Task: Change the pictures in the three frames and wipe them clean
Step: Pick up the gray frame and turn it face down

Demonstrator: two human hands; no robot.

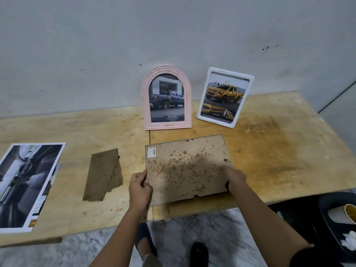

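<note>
A clip frame (185,166) lies face down on the wooden table (269,151), its stained brown backing board up, with a barcode sticker near its far left corner. My left hand (139,186) pinches the frame's left edge near the front. My right hand (235,179) grips the right front corner. A pink arched frame (166,98) with a blue pickup picture leans on the wall behind. Right of it leans a white rectangular frame (224,98) with a yellow pickup picture. A brown folded cloth (105,175) lies left of the clip frame.
Printed pictures (27,182) of a car interior are stacked at the table's left end. A dark tray (339,218) with a paper cup and crumpled tissue sits low at the right, off the table. My feet stand on a marble floor below the table's front edge.
</note>
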